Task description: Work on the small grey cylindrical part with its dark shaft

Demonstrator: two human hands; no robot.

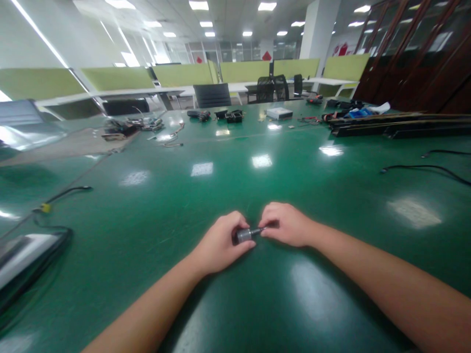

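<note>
Just above the green table (235, 181), a short grey cylinder with a narrower dark shaft (244, 236) lies between my two hands. My left hand (223, 241) is closed around its thick end, with the thumb below and the fingers curled over the top. The shaft points right, toward my right hand (285, 224), whose thumb and fingertips pinch its thin tip. The fingers partly cover the tip, so its exact shape and the kind of tool or part cannot be made out.
A black cable (69, 191) and a silver-and-black device (27, 260) lie at left. More cables (423, 166) are at right. Across the far side are a white box (279, 113), black parts (231, 116), long dark rails (401, 125) and a heap of wires (136, 126).
</note>
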